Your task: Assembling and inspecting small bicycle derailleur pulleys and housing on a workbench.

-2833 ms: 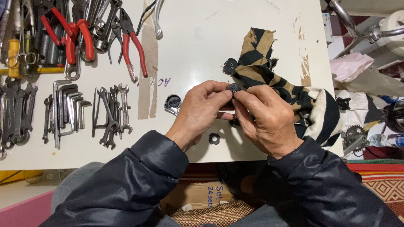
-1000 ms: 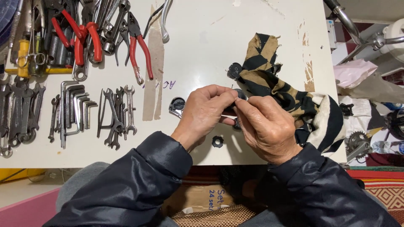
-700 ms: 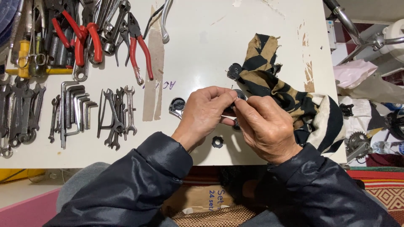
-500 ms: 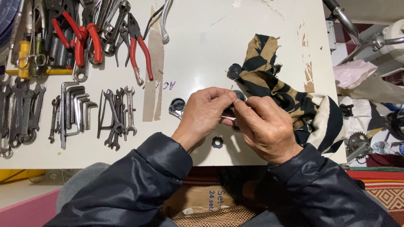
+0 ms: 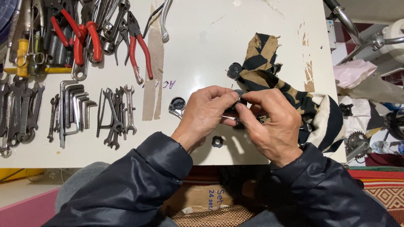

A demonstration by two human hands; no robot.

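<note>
Nothing much has shifted since a moment ago: both hands stay locked together over the white table (image 5: 202,50). Left hand (image 5: 206,112) pinches a small dark round part (image 5: 239,96) at its fingertips (mostly hidden), right hand (image 5: 269,122) closed on it too, just beside the striped rag (image 5: 290,90). A black nut (image 5: 217,141) lies below.

The white surface (image 5: 202,50) carried red-handled pliers (image 5: 136,46), wrenches (image 5: 115,115), hex keys (image 5: 75,109) — and a striped rag (image 5: 290,90), a black nut (image 5: 217,141).
</note>
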